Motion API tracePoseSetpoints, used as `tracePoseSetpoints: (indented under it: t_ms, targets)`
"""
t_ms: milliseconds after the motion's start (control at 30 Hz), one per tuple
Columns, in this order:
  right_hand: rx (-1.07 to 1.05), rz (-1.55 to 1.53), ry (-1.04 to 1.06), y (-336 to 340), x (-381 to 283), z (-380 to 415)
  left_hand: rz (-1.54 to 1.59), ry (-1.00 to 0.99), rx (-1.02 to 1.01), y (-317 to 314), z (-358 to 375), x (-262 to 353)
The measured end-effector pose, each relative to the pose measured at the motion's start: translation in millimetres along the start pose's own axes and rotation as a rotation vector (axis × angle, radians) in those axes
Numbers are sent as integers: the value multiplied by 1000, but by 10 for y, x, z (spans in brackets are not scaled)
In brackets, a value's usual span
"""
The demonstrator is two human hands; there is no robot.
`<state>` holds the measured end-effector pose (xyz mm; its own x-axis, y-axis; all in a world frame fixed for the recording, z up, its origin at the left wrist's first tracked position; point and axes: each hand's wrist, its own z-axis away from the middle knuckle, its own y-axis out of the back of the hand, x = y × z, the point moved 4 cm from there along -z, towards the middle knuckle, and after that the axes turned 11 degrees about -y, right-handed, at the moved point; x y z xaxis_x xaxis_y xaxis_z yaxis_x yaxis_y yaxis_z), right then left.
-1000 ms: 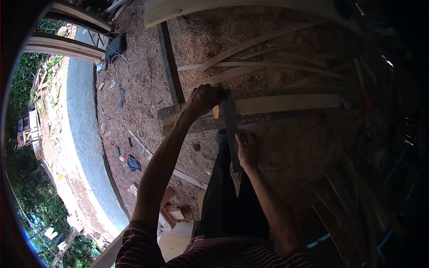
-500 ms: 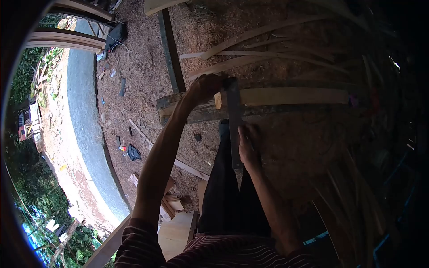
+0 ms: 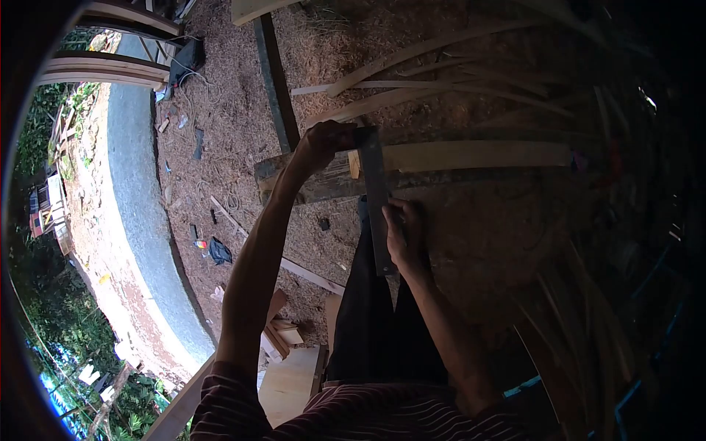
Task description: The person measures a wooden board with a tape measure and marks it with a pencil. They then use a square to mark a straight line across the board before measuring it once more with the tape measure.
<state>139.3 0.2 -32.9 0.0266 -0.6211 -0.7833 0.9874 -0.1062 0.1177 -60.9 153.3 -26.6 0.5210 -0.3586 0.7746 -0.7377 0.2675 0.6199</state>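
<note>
A try square (image 3: 376, 198) lies across the pale squared timber (image 3: 478, 156) near its left end, its long metal blade pointing down toward my legs. My left hand (image 3: 323, 145) is closed around the square's stock, at the top beyond the timber's end. Against the right edge of the blade, below the timber, is my right hand (image 3: 403, 234) with its fingers bent together. Shadow hides whatever may be in those fingers. The timber rests on a darker, weathered beam (image 3: 279, 176).
Long curved wood strips (image 3: 434, 55) lie on the shavings-covered ground beyond the timber. A dark beam (image 3: 276, 84) runs away from me. To the left are a black bag (image 3: 219, 251), wood offcuts (image 3: 283, 334) and a concrete strip (image 3: 140, 184). More strips (image 3: 573, 331) stand in shadow at right.
The square and both hands have shifted slightly left along the timber, toward its end. The blade now tilts a little more, and the view has drifted slightly.
</note>
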Motion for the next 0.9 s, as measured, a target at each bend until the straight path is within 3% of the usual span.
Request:
tracePoseSetpoints:
  t_ms: [33, 100, 133, 200, 433, 500, 533, 600, 633, 700, 900]
  targets:
    - [2, 0, -1, 9, 4, -2, 1, -1, -2, -6, 0, 18]
    - [-7, -22, 61, 3, 21, -14, 252, 324, -40, -12, 22, 10]
    - [-8, -22, 60, 0, 43, -22, 251, 325, -42, -6, 18, 29]
    - [-26, -94, -14, 12, 114, -61, -102, -97, -120, -13, -41, 190]
    - [-11, -94, 16, 68, 165, -117, -167, -133, -217, -196, -112, 18]
    - [61, -102, 52, 120, 138, -119, -134, -424, -88, -190, -163, 108]
    - [57, -100, 50, 129, 138, -122, -135, -419, -85, -202, -134, 107]
    - [67, -135, 41, 182, 191, -160, 60, 194, -174, -56, -221, 316]
    - [65, -131, 42, 212, 217, -179, 62, 196, -170, -89, -231, 300]
    - [85, -101, 45, 247, 259, -205, -23, 4, -183, -147, -273, 275]
    - [96, -98, 27, 240, 292, -194, 13, -29, -110, -159, -252, 249]
